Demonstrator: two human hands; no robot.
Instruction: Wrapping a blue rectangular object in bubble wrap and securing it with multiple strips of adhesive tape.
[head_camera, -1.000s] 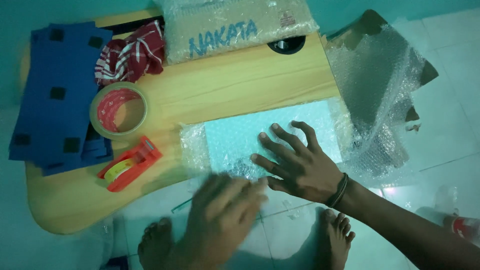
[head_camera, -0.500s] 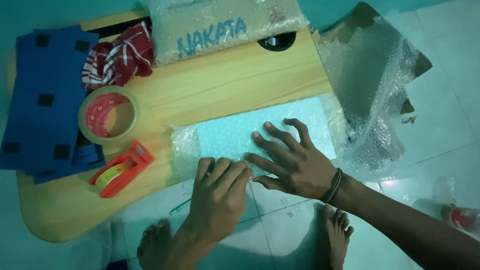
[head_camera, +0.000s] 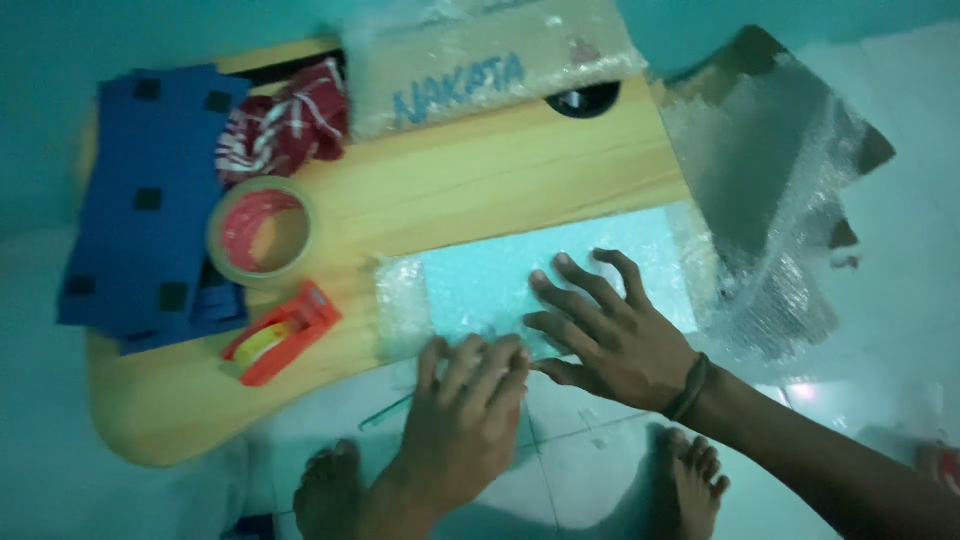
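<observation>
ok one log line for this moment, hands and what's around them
left hand: flat on bubble-wrapped flat panel near edge | right hand: spread, pressing panel | beside: tape roll, orange tape dispenser | surface: wooden table

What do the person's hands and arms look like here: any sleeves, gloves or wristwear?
Both hands are bare, no gloves. The right hand has a dark band around its wrist and a bare, sleeveless forearm. The left hand shows no ring, band or sleeve as far as the view reaches.

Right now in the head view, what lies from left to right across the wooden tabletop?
Blue foam sheets → brown tape roll → orange tape dispenser → left hand → right hand → loose bubble wrap hanging off the table's right end.
</observation>
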